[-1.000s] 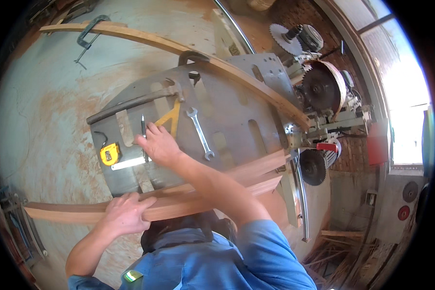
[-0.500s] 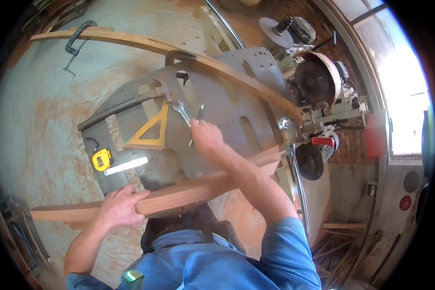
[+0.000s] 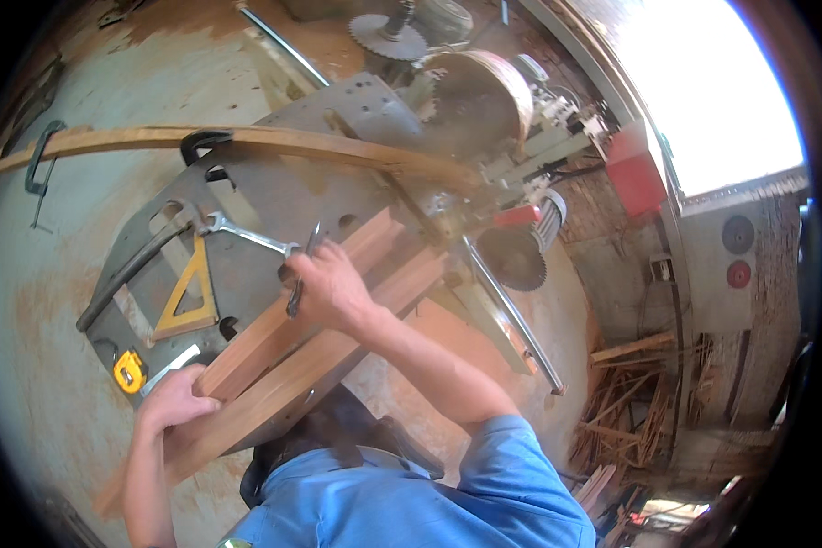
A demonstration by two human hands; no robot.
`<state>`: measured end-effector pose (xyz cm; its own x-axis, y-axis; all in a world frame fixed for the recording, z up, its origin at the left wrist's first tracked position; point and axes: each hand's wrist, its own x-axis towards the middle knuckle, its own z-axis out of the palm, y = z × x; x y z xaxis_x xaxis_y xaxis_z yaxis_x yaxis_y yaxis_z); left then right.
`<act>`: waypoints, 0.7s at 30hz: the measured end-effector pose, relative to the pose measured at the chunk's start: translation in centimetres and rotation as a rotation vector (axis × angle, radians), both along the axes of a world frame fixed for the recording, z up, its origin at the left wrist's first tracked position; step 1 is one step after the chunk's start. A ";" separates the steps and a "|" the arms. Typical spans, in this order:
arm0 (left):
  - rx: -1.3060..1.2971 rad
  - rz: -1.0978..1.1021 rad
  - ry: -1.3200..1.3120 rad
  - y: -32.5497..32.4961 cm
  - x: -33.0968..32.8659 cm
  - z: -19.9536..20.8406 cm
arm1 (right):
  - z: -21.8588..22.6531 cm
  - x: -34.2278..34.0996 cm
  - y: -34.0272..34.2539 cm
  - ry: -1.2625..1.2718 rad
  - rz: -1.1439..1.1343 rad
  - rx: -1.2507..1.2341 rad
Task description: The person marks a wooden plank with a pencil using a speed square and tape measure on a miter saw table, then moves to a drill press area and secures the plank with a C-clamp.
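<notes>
Two long squared wood strips point(image 3: 374, 301) lie slantwise across the near side of the grey metal table point(image 3: 265, 196), a dark gap between them. My left hand point(image 3: 175, 402) grips them near their left end, thumb on top. My right hand point(image 3: 329, 285) is over the farther strip, fingers bent around the near end of an open-ended wrench point(image 3: 251, 237) and a dark pointed tool point(image 3: 313, 239); blur hides the exact hold. Beyond the left hand are a yellow tape measure point(image 3: 130, 372), a metal rule point(image 3: 171, 369), a yellow triangle square point(image 3: 207, 288) and a hammer point(image 3: 137, 260).
A curved wooden strip point(image 3: 283, 139) spans the far side, with C-clamps point(image 3: 36, 169) on it. At the right stand machines with toothed saw blades point(image 3: 511, 258) and a red box point(image 3: 637, 169). Scrap sticks point(image 3: 621, 393) are piled below the wall.
The view has turned and shifted right. The two wood strips now show apart and tilt more steeply. My right hand has come nearer the strips, with the wrench and pointed tool at its fingers.
</notes>
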<state>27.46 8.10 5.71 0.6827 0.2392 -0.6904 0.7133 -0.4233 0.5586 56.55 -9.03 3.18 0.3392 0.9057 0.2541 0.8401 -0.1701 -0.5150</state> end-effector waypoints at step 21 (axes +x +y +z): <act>0.043 -0.009 -0.051 -2.3 4.5 -2.9 | -3.1 3.7 -4.3 0.057 -0.049 -0.002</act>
<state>31.94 5.78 2.77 0.7191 0.2612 -0.6440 0.6802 -0.4542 0.5753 60.25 -13.31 0.09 0.3967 0.8883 0.2314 0.8001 -0.2110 -0.5616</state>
